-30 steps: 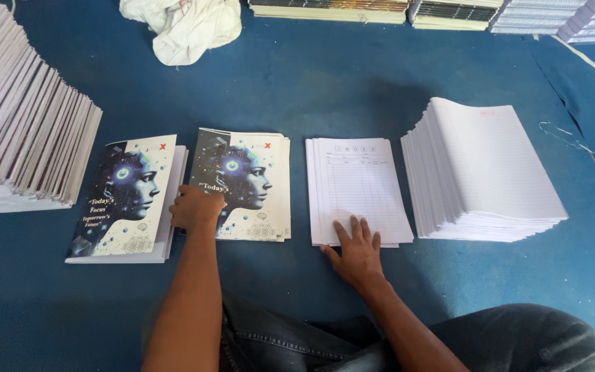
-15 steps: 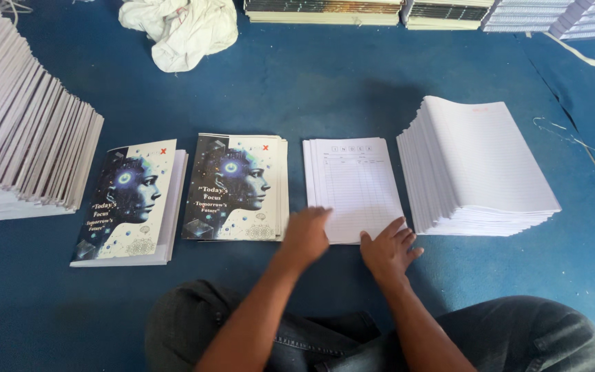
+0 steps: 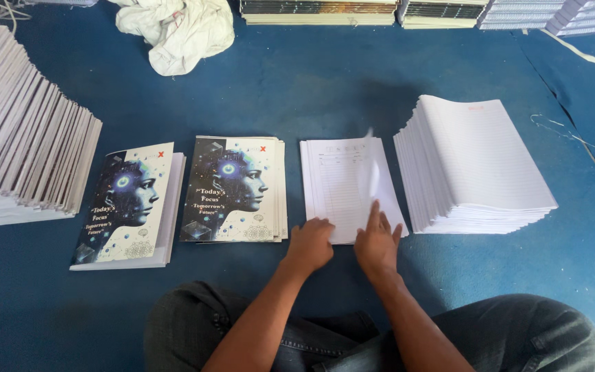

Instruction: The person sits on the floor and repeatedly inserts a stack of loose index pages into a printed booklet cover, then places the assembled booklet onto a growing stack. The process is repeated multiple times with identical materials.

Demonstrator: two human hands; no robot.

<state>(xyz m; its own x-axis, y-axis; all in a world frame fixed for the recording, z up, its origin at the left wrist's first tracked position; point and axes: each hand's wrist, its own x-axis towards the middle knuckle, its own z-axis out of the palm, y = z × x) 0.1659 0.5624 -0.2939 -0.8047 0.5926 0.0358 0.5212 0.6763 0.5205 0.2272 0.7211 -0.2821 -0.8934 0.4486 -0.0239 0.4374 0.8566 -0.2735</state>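
My left hand (image 3: pixel 309 242) rests with curled fingers on the near left corner of a thin pile of printed white sheets (image 3: pixel 339 182) on the blue floor. My right hand (image 3: pixel 378 241) lies beside it on the pile's near right edge, fingers spread. Just beyond its fingertips, one sheet (image 3: pixel 369 172) curls upward, blurred. To the left of the pile lies a stack of book covers (image 3: pixel 235 189) printed with a blue profile head. A second stack of the same covers (image 3: pixel 129 203) is further left. A tall stack of ruled pages (image 3: pixel 476 165) stands to the right.
A large fanned stack of white pages (image 3: pixel 25 148) fills the left edge. A crumpled white cloth (image 3: pixel 177 27) lies at the back, with more stacked books (image 3: pixel 318 10) along the far edge. My crossed legs in dark jeans (image 3: pixel 518 337) are at the bottom.
My left hand left the middle cover stack and moved right to the printed sheets. The right hand stayed at the pile's near edge, and a sheet now curls up.
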